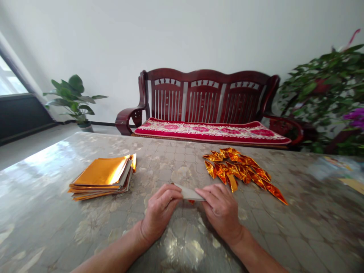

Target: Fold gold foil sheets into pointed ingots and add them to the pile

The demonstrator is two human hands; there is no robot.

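Note:
My left hand (159, 212) and my right hand (223, 212) meet at the table's near middle, both pinched on one folded sheet of paper (188, 192) whose pale back faces up and whose gold side peeks out below. A stack of flat gold foil sheets (102, 176) lies to the left of my left hand. Beyond my right hand is a heap of several folded gold paper pieces (241, 170).
The table (57, 227) has a glossy patterned cover. Behind it stands a dark wooden bench (204, 98) with a red cushion. A potted plant (74, 99) is at the back left, and a large leafy plant (327, 94) at the right. Yellowish paper (354, 184) lies at the table's right edge.

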